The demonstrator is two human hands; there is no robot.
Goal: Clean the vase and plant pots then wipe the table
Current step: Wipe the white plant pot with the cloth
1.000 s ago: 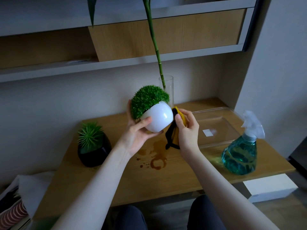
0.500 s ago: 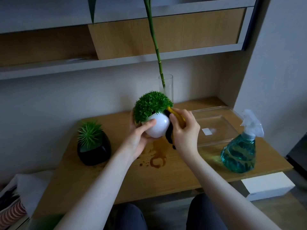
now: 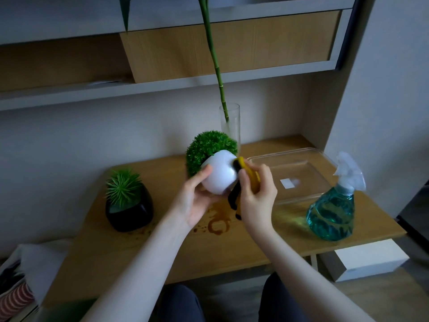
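While the left hand (image 3: 197, 201) cups the round white ceramic pot with its dome of green artificial moss (image 3: 219, 174) from below, thumb curled up over the near side, the pot is held tilted above the desk (image 3: 232, 247) — clear of the surface. The right hand (image 3: 257, 194) grips a folded yellow-and-black cleaning cloth (image 3: 243, 180), fingers curled round it, and presses it against the pot's right flank; a black tail of the cloth hangs below the fist.

Directly beneath the hands, a brown ring-shaped stain with spatter (image 3: 217, 225) marks the wood. To the left stands a glossy black faceted pot holding a spiky green plant (image 3: 128, 205), upright on the desk. Behind the white pot rises a tall clear glass cylinder vase (image 3: 229, 124) with 1 green bamboo stalk (image 3: 214, 59) in it. To the right lies a shallow clear plastic tray (image 3: 320, 166), and just beside that a clear spray bottle of teal liquid (image 3: 332, 212).

By my reading the job is in its early-to-middle part: 1 pot is being wiped, whether the black pot and the vase have been cleaned I cannot tell, and the stain shows the desk is not yet wiped.

Count: 2 pots, 1 vase, 1 cloth, 1 spray bottle, 1 tray, 1 stained patch.
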